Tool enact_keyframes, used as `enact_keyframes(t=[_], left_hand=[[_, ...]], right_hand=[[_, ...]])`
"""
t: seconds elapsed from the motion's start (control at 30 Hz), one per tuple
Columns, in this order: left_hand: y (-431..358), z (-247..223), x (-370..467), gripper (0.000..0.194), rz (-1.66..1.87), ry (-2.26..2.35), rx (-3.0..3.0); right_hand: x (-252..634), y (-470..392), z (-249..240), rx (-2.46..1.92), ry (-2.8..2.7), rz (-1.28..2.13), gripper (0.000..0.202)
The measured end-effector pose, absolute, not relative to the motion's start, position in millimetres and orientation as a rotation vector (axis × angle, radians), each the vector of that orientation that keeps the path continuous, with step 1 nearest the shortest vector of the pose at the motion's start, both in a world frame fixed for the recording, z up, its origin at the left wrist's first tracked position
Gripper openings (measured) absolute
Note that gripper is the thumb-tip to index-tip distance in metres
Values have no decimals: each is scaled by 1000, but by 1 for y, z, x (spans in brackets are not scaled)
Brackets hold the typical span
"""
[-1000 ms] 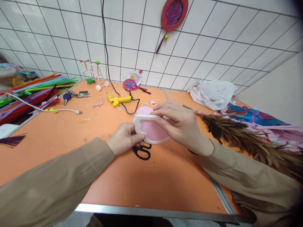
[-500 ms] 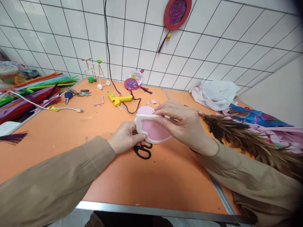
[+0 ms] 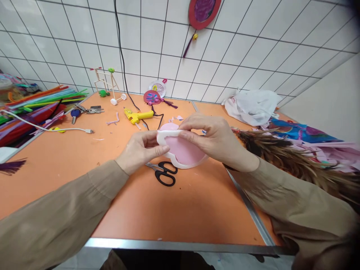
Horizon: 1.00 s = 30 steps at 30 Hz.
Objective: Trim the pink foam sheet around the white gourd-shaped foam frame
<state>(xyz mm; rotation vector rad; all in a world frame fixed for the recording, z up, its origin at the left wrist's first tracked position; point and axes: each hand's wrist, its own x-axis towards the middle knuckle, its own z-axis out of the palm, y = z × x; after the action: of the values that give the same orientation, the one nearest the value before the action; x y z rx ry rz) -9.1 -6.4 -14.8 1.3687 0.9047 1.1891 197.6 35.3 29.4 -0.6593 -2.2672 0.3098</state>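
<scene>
Between my two hands is a pink piece with a thick white rim (image 3: 188, 152), lifted above the orange table (image 3: 180, 213). My left hand (image 3: 142, 150) pinches its left edge, thumb in front and fingers behind. The thumb and index finger of my right hand (image 3: 212, 138) grip the top edge of the rim. A rounded pink part (image 3: 169, 126) shows just behind the rim. Black-handled scissors (image 3: 165, 173) lie on the table below the piece, close to my left hand.
Beyond my hands lies a yellow glue gun (image 3: 138, 115) with a black cord. Keys (image 3: 94, 109) and colourful pipe cleaners (image 3: 42, 101) are at the left. A white plastic bag (image 3: 251, 107) and brown feathers (image 3: 281, 157) are at the right.
My left hand has moved up along the left edge of the piece, uncovering more of the scissors. The view has shifted slightly.
</scene>
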Motion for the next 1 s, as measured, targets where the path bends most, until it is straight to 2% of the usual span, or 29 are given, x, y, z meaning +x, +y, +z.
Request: enact_keyframes(t=[0.33, 0.63, 0.8, 0.93, 1.0], left_hand=[[-8, -16, -8, 18, 1016, 940, 1330], [-6, -18, -9, 20, 909, 1030, 1319], [-7, -15, -7, 23, 1051, 1069, 1285], [-2, -18, -10, 32, 1278, 1074, 1181], [2, -21, -14, 35, 1387, 1060, 1118]], right_hand=[[197, 36, 30, -524, -2347, 170, 15], [195, 38, 28, -471, -2404, 72, 19], [197, 44, 27, -393, -2266, 89, 11], [200, 48, 31, -439, -1989, -2, 21], [200, 49, 32, -466, -1877, -58, 18]])
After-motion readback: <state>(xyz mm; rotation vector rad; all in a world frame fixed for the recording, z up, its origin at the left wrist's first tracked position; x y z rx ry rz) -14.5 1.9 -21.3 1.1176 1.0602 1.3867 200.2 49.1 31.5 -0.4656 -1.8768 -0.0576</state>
